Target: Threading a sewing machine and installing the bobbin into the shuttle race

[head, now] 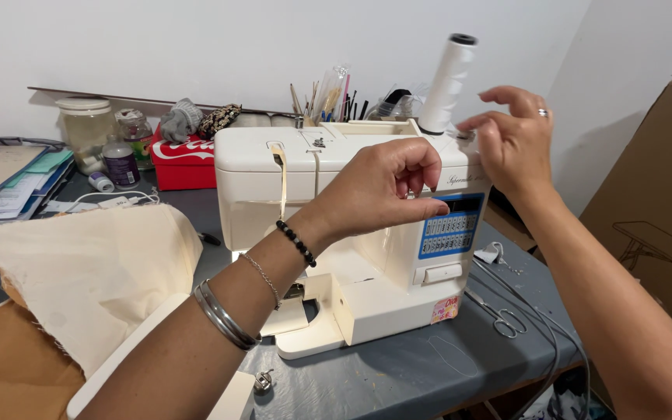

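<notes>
**Head view: both hands at a cream sewing machine**

Head camera looks down on the sewing machine (351,233), standing on a grey table (429,373). Left hand (383,190) is in front of the machine's face, fingers curled in, thumb by the blue stitch panel (451,227); cannot tell if it pinches thread. Right hand (511,140) is at the machine's top right, fingers loosely spread, fingertips near the base of the white thread cone (446,82), gripping nothing visible. Cream fabric (87,272) lies left of the machine. Small scissors (499,315) lie to its right. Red tin (183,159) behind.
</notes>
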